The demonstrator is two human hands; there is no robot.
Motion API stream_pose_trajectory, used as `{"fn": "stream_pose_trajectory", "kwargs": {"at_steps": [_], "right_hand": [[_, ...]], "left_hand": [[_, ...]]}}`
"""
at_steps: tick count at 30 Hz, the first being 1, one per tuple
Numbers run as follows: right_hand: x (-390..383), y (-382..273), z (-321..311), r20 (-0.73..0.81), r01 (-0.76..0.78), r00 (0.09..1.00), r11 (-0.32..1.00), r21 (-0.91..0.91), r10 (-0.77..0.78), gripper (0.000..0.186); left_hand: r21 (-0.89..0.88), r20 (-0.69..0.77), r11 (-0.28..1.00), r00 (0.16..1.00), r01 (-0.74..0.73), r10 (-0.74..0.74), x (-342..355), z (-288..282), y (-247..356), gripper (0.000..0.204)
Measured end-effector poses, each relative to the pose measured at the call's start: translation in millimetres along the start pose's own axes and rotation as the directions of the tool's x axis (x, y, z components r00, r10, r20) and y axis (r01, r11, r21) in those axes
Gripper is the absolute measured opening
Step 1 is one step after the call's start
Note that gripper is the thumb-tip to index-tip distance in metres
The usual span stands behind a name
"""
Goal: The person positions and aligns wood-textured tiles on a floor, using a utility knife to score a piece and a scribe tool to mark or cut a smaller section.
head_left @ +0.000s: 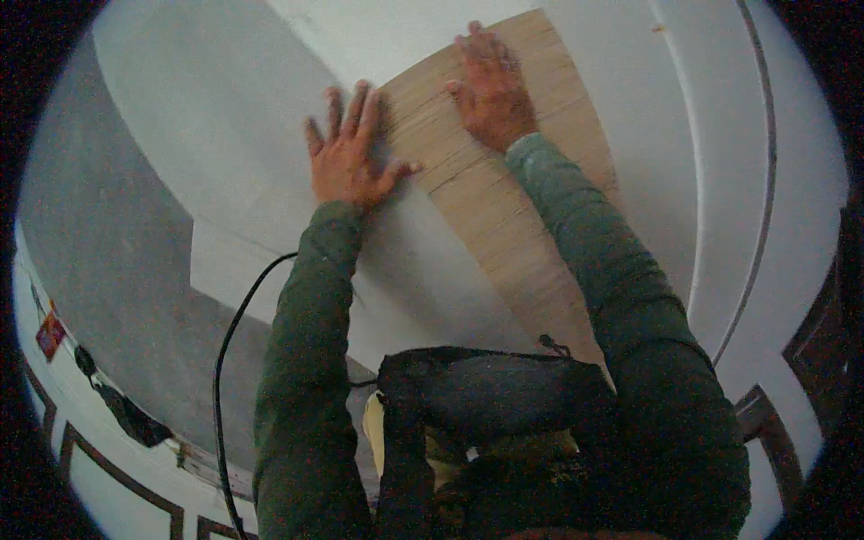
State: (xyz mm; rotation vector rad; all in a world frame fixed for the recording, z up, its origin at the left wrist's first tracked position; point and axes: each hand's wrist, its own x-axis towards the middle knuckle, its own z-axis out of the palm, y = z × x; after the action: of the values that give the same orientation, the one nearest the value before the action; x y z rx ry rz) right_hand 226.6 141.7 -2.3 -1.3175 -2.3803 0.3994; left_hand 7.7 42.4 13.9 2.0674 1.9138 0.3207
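Running up the middle of the view, a wood-grain panel (pixel 495 216) lies against a white surface (pixel 652 153); whether that is a wall or a bench is hard to tell. Its lower end is cut off by a black fabric item (pixel 486 387) at the person's front, and the right forearm covers part of its right edge. The right hand (pixel 498 103) lies over the panel's upper part, fingers apart, their tips blurred near the top edge. The left hand (pixel 349 169) is spread too, its thumb over the panel's left edge, its other fingers over the paler area beside it; how firmly either palm presses cannot be seen. A black cable (pixel 218 378) passes behind the left sleeve (pixel 310 360), where its path is lost. Farther left, beyond a grey area (pixel 135 216), a dark cloth-like thing (pixel 130 417) and a small red item (pixel 51 333) are too dim to identify.
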Motion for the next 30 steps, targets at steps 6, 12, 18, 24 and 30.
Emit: {"fn": "stream_pose_trajectory", "kwargs": {"at_steps": [6,12,18,24,30], "right_hand": [[21,-82,-19,-0.241,0.180,0.962,0.960,0.213,-0.127,0.061],[2,-41,18,-0.134,0.054,0.990,0.998,0.042,-0.048,0.053],[0,-43,26,-0.078,0.042,0.996,0.999,0.022,-0.040,0.051],[16,-45,2,0.049,0.093,0.995,0.986,-0.136,-0.087,0.045],[67,-31,-34,0.392,0.054,0.920,0.996,-0.066,-0.024,0.046]], "left_hand": [[0.005,0.003,1.000,1.000,-0.003,0.003,-7,4,2,0.105],[-0.106,-0.088,0.994,0.996,-0.029,0.020,6,4,5,0.110],[-0.042,-0.034,0.999,0.999,-0.002,0.001,2,5,9,0.109],[-0.213,-0.202,0.975,0.974,0.063,-0.107,3,23,2,0.084],[-0.118,-0.273,0.951,0.911,0.287,-0.309,11,26,6,0.068]]}}
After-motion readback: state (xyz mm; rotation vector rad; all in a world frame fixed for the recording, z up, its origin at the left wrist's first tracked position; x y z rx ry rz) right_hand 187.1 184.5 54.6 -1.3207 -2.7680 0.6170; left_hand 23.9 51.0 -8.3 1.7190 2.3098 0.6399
